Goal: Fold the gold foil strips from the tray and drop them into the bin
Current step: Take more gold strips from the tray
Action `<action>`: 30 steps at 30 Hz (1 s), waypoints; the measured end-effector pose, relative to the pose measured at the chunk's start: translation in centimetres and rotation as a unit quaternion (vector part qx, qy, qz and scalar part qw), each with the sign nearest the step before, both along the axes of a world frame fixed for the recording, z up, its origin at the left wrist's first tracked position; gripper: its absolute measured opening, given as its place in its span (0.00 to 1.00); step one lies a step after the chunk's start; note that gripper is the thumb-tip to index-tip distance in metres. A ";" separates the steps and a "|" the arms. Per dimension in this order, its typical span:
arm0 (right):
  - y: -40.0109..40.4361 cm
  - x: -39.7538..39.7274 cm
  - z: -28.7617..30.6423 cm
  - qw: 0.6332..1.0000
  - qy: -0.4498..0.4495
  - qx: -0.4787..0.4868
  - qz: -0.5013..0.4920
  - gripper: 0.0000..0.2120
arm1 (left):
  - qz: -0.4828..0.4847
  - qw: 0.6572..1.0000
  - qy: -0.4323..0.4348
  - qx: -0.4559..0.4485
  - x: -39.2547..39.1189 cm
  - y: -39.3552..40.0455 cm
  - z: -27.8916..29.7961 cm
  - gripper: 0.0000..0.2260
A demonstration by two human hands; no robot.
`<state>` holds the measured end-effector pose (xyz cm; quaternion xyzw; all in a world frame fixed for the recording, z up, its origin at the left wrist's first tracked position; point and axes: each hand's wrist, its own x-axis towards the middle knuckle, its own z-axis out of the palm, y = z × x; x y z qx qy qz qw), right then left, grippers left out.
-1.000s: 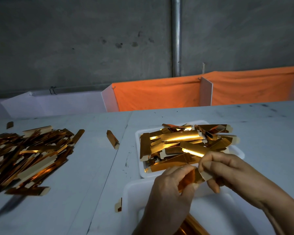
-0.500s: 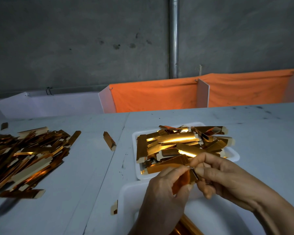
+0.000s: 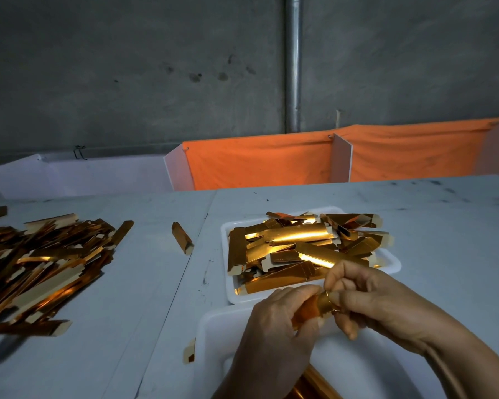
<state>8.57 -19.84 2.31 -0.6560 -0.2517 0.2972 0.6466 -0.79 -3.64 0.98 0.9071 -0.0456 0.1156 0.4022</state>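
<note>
Gold foil strip (image 3: 319, 305) is held between both hands, just above the near rim of the white bin (image 3: 213, 335) at the desk's front edge. It is gripped by the left hand (image 3: 274, 321), whose fingers (image 3: 297, 292) are curled round the strip's left part, w/ the thumb below. Its right end is pinched by the right hand (image 3: 378, 300), fingertips (image 3: 340, 298) bent inward on it; that end looks curled or bent, exact fold can't be told. Inside the bin, at the bottom of the view, a few gold pieces (image 3: 314, 384) are seen, partly hidden by the left wrist.

Just beyond the bin, touching or nearly touching it, a white tray (image 3: 392, 263) is heaped w/ loose gold strips (image 3: 297, 246) lying crosswise, some overhanging the rim. On the grey desk (image 3: 144, 283), well to the left, a large loose pile of strips (image 3: 41, 266) is spread out. One single strip (image 3: 182, 237) is seen between pile and tray, and a small piece (image 3: 190, 351) just beside the bin's left wall. Behind the desk, an orange cloth (image 3: 257, 159) is hung over white dividers, w/ a metal pipe (image 3: 293, 61) against the concrete wall.
</note>
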 end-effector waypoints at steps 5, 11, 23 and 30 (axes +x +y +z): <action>-0.1 0.0 0.1 1.000 -0.001 -0.002 0.001 0.03 | 0.014 0.998 0.027 -0.048 0.1 0.1 0.3 0.13; 0.0 -0.2 0.3 1.000 -0.022 -0.014 -0.005 0.04 | 0.023 0.998 0.019 -0.053 -0.1 0.1 0.2 0.13; -0.1 -0.7 0.6 0.993 -0.087 -0.074 0.005 0.03 | 0.008 0.997 -0.064 0.043 -0.1 -0.1 -0.4 0.09; 0.0 -0.3 0.3 0.990 -0.101 -0.100 0.000 0.09 | -0.010 0.989 -0.116 0.095 0.2 -0.6 -1.0 0.10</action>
